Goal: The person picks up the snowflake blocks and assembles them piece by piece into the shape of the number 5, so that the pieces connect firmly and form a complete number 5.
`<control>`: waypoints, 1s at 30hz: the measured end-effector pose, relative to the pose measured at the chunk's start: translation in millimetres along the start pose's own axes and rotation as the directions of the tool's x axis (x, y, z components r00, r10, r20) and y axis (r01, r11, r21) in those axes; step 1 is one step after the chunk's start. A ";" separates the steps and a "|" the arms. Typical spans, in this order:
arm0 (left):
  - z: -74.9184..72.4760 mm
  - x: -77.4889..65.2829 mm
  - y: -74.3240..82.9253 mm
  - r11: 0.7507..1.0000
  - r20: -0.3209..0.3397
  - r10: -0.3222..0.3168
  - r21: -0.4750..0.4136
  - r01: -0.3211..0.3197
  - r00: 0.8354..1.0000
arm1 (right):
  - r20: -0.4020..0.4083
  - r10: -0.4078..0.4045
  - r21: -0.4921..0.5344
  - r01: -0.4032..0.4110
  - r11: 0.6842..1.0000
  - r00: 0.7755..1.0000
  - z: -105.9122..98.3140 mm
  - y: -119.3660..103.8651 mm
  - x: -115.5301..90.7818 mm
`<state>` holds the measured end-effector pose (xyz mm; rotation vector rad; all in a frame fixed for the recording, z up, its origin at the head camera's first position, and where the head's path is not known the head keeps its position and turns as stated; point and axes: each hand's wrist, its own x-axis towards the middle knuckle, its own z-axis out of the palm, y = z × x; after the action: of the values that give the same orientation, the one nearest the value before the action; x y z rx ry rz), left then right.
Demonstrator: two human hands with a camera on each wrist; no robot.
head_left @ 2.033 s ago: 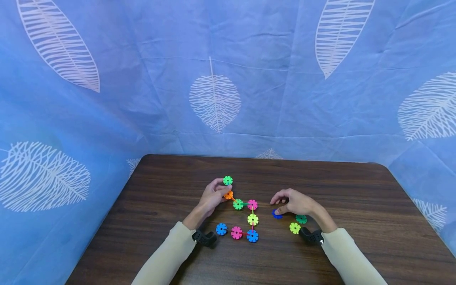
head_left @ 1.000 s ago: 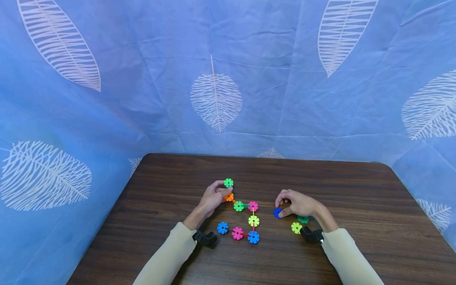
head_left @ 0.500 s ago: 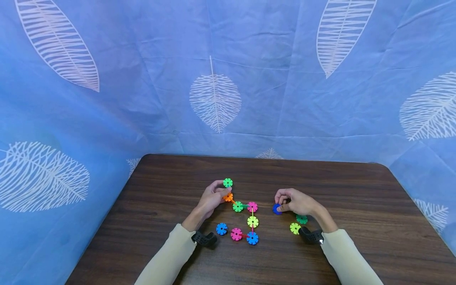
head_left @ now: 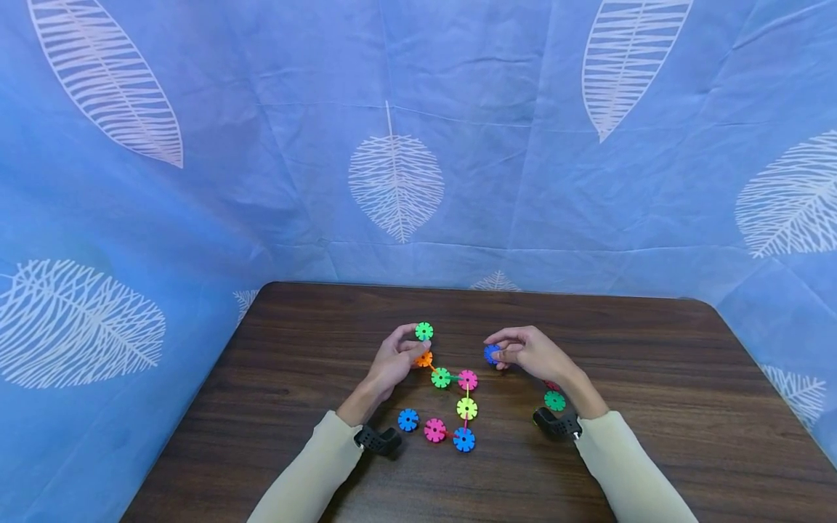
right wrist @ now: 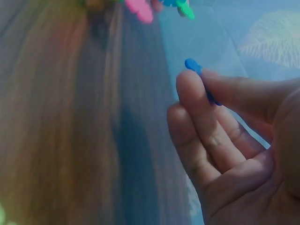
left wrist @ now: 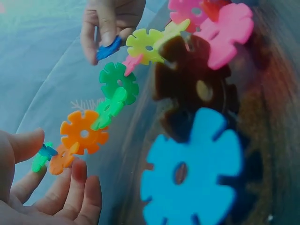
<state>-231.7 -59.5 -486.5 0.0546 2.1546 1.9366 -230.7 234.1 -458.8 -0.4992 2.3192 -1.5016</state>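
My left hand (head_left: 392, 361) pinches the far end of a chain of notched plastic discs, between thumb and fingers. At that end are a bright green disc (head_left: 424, 331) and an orange disc (left wrist: 84, 132), with a small blue piece (left wrist: 48, 151) beside the thumb. From there the chain runs through a green disc (head_left: 441, 378), a pink disc (head_left: 467, 380) and a yellow disc (head_left: 467, 408) to a light blue disc (head_left: 464, 439) and another pink one. Raised off the table, my right hand (head_left: 532, 354) pinches a loose dark blue disc (head_left: 491, 354), seen edge-on in the right wrist view.
A separate light blue disc (head_left: 408, 420) lies left of the chain's near end. Right of the chain, a dark green disc (head_left: 554, 401) lies by the right wrist, with a red piece (head_left: 551, 385) partly hidden behind it. The brown table (head_left: 294, 465) meets a blue cloth (head_left: 294, 181).
My right hand took hold of the dark blue disc, lifted it and carried it leftward and away from me, toward the chain's far end. My left hand keeps its pinch, shifting only slightly.
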 end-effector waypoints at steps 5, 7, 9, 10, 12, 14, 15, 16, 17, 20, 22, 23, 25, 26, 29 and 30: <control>1.1 -0.3 3.7 0.999 -0.014 0.048 0.009 -0.048 0.999 | -0.015 -0.021 0.058 0.022 0.998 1.000 6.9 -14.1 11.0; 2.3 -1.5 6.6 0.998 -0.025 0.056 0.022 -0.055 0.998 | -0.019 -0.029 0.085 0.031 0.996 0.999 9.5 -19.5 15.1; 4.0 -3.9 11.6 0.997 -0.026 0.067 0.027 -0.066 0.997 | -0.031 -0.039 0.105 0.042 0.994 0.999 12.2 -24.8 19.0; 5.0 -6.3 15.6 0.997 -0.024 0.071 0.026 -0.070 0.997 | -0.036 -0.043 0.123 0.047 0.991 0.998 13.4 -27.1 20.9; 6.7 -12.6 25.9 0.996 -0.013 0.085 0.019 -0.084 0.996 | -0.047 -0.050 0.145 0.056 0.988 0.998 15.8 -31.7 24.4; 7.8 -19.6 36.3 0.995 0.003 0.103 0.008 -0.103 0.995 | -0.061 -0.058 0.158 0.067 0.985 0.996 18.2 -35.2 28.0; 8.1 -22.9 40.7 0.994 0.012 0.111 0.002 -0.111 0.994 | -0.065 -0.061 0.166 0.071 0.984 0.996 19.3 -36.8 29.6; 8.4 -25.6 44.5 0.993 0.020 0.118 -0.004 -0.118 0.993 | -0.069 -0.064 0.167 0.075 0.983 0.996 19.9 -38.1 30.8; 8.5 -27.2 46.9 0.992 0.028 0.125 -0.008 -0.125 0.992 | -0.073 -0.065 0.169 0.077 0.983 0.995 20.6 -39.5 31.9; 9.0 -25.0 44.9 0.991 0.046 0.130 -0.011 -0.130 0.990 | -0.077 -0.067 0.179 0.080 0.981 0.995 22.0 -42.5 34.1; 9.6 -20.0 39.2 0.991 0.053 0.131 -0.018 -0.130 0.990 | -0.082 -0.069 0.163 0.081 0.983 0.994 22.3 -44.5 34.7; 10.0 -17.3 36.1 0.991 0.056 0.132 -0.020 -0.131 0.990 | -0.082 -0.070 0.158 0.082 0.984 0.994 22.5 -45.7 35.0; 10.7 -12.7 30.2 0.990 0.060 0.141 -0.031 -0.139 0.988 | -0.084 -0.071 0.152 0.083 0.985 0.994 22.9 -47.8 35.5; 11.1 -11.4 28.4 0.989 0.061 0.145 -0.036 -0.143 0.988 | -0.085 -0.070 0.147 0.082 0.986 0.994 23.0 -49.0 35.4; 12.3 -10.5 27.0 0.988 0.063 0.154 -0.036 -0.152 0.986 | -0.089 -0.064 0.152 0.077 0.985 0.994 23.7 -52.6 35.8; 12.6 -10.7 27.0 0.988 0.063 0.152 -0.034 -0.150 0.986 | -0.090 -0.064 0.155 0.077 0.985 0.994 23.8 -53.0 36.1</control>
<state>-222.3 -46.0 -459.4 0.2801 2.1351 2.0175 -245.9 178.2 -422.5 -0.4889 2.2418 -1.7554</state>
